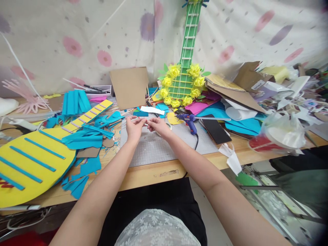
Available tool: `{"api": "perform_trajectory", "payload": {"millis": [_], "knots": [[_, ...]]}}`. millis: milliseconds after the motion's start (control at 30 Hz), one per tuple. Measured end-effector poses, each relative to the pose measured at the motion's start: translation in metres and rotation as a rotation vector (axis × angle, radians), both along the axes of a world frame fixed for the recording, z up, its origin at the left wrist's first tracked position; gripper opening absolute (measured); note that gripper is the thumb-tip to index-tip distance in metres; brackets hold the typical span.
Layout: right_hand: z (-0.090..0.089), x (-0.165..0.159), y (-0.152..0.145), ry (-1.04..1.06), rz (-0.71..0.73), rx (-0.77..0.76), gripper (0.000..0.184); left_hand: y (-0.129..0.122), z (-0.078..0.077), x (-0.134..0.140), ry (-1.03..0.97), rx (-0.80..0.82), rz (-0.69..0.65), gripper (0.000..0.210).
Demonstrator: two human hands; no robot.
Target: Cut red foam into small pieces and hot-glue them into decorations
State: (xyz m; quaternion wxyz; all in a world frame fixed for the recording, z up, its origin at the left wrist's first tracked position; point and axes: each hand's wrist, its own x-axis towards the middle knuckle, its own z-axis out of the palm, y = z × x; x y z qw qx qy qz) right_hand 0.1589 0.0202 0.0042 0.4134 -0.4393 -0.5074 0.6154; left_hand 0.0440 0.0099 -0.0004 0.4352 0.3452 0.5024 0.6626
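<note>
A slim pale piece, mostly hidden by fingers, sits right at the fingertips where the two hands meet; from here I can't make out its shape. The left hand and the right hand both pinch it, above the gray cutting mat. Just beyond the fingers lies a white strip, with the blue glue gun off to the right.

On the cutting mat lies a glue gun, with a phone to its right, a guitar behind.
</note>
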Motion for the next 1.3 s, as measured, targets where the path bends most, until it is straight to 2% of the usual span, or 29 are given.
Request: {"api": "perform_trajectory", "payload": {"millis": [200, 367, 700, 1033, 1300], "knots": [[-0.0002, 0.0019, -0.0013, 0.032, -0.007, -0.046, 0.015, -0.0049, -0.0019, 0.0018, -0.055, -0.036, -0.038, 0.036], [0.0046, 0.0047, -0.0028, 0.015, -0.023, -0.067, 0.014, -0.0062, -0.0067, -0.0005, 0.019, -0.018, 0.003, 0.040], [0.0022, 0.0016, 0.0010, -0.131, -0.038, 0.049, 0.011, -0.0008, -0.0034, -0.0003, 0.082, -0.051, -0.017, 0.042], [0.0065, -0.0020, -0.0021, -0.278, -0.051, 0.148, 0.011, -0.0008, 0.0013, -0.0001, 0.033, -0.047, -0.008, 0.042], [0.0063, 0.0001, -0.0026, -0.163, 0.020, 0.105, 0.012, -0.0007, 0.0010, -0.0043, -0.015, -0.169, 0.021, 0.041]]}}
